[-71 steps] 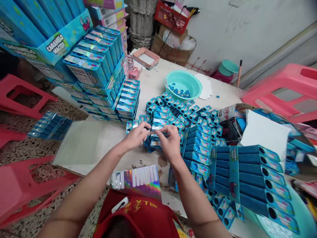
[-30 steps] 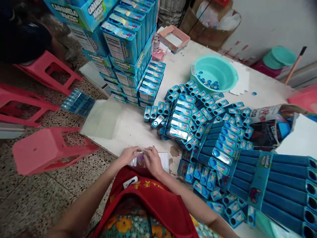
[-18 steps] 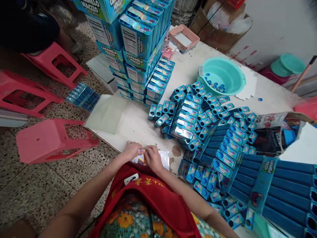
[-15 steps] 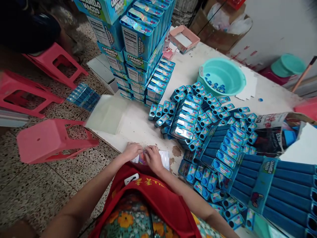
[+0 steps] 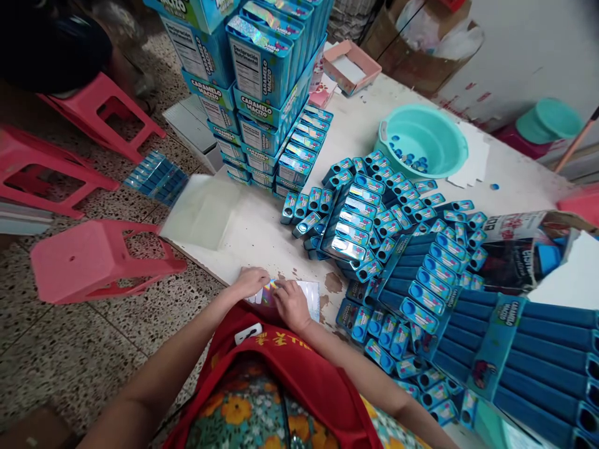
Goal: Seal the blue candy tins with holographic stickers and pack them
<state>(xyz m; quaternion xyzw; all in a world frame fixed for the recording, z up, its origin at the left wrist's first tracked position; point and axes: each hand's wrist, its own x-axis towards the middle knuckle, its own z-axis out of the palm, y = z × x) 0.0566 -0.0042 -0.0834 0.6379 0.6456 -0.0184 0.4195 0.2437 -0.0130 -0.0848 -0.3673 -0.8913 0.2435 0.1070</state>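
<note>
The left hand (image 5: 253, 284) is resting at the left end of a shiny sheet with pale strips (image 5: 312, 298), fingers bending down close together, while the right hand (image 5: 291, 304) is lying over the sheet's middle, fingers curling; whether either is pinching anything, I cannot tell. The sheet is lying on the near side of the white table (image 5: 262, 243), the red apron (image 5: 276, 333) hiding its lower edge. A strip of tabletop is stretching between the sheet's far edge and the blue tins (image 5: 350, 233), which are bounding the hands' room ahead and rightward. Leftward, the table's edge is slanting away past a translucent pad (image 5: 201, 212) that is reaching it, and a pink stool (image 5: 77, 259) is standing just beyond. Stacked blue boxes (image 5: 259, 72) are rising farther back; a turquoise basin (image 5: 440, 140) is sitting behind the tins.
</note>
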